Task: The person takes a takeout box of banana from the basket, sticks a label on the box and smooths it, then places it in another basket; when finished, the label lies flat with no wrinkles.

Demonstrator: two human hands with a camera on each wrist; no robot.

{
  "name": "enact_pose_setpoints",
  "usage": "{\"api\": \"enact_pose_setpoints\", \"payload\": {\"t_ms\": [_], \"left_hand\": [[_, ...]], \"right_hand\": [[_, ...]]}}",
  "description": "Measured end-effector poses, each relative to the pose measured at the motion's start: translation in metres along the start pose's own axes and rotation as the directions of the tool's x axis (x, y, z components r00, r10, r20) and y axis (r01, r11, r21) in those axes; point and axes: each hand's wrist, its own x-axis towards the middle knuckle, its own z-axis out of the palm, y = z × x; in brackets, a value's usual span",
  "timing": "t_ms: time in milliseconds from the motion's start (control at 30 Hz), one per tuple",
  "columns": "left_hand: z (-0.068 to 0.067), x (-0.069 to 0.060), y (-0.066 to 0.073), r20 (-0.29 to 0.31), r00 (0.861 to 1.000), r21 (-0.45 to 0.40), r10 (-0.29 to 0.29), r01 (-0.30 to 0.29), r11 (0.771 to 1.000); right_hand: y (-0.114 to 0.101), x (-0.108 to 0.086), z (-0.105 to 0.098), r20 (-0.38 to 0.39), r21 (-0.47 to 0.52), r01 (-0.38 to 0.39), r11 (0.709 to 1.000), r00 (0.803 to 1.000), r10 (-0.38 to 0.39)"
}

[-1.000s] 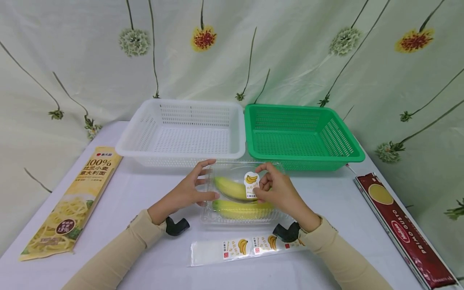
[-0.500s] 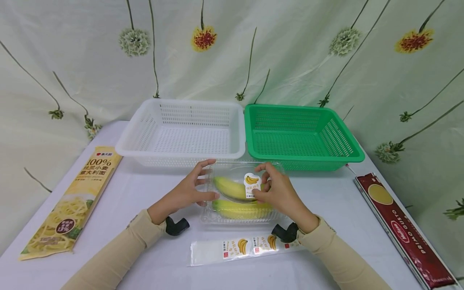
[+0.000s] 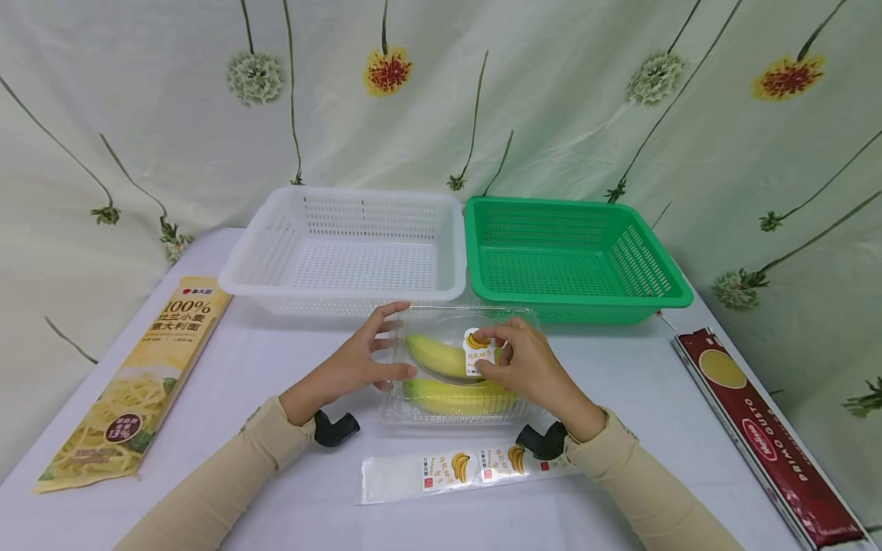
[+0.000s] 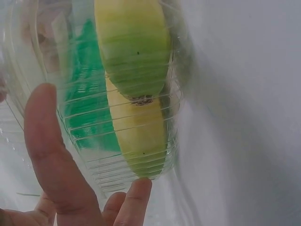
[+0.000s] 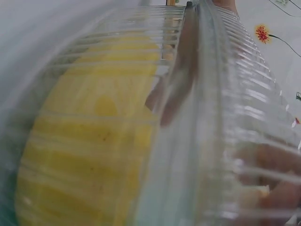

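Note:
A clear plastic clamshell box [image 3: 394,412] lies on the white table with two yellow-green bananas [image 3: 436,356] inside. Its left end is held by my left hand [image 3: 351,363], thumb on the lid edge, fingers along the side. The left wrist view shows that thumb [image 4: 44,141] and a fingertip against the ribbed end. On the lid is a white banana sticker [image 3: 473,355], with the thumb and index fingertip of my right hand [image 3: 530,363] on it. The sticker's edges under those fingertips are hidden. A strip of banana stickers [image 3: 393,478] lies nearer me, partly covered by the right wrist.
A white basket [image 3: 344,295] and a green basket [image 3: 579,300] stand side by side behind the box. A yellow pasta packet [image 3: 145,383] lies at the left. Along the right edge is a dark red pasta packet [image 3: 765,436].
My right index finger has come down onto the upper part of the sticker from beyond its right edge. The sticker has shifted slightly left. My left hand and the box stay in place.

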Motion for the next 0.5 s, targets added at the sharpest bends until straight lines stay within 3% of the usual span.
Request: {"api": "enact_pose_setpoints", "payload": {"t_ms": [233,500], "left_hand": [[-0.0002,-0.0011,0.0019,-0.001,1.0,-0.002,0.003,-0.003,1.0],[0.0026,-0.0018,0.0008,0.0,1.0,-0.016,0.008,-0.008,1.0]], "right_hand": [[-0.0007,0.0009,0.001,0.0,-0.032,0.002,0.999,1.0,-0.002],[-0.002,-0.0039,-0.0016,-0.019,0.03,0.026,0.999,0.999,-0.025]]}}
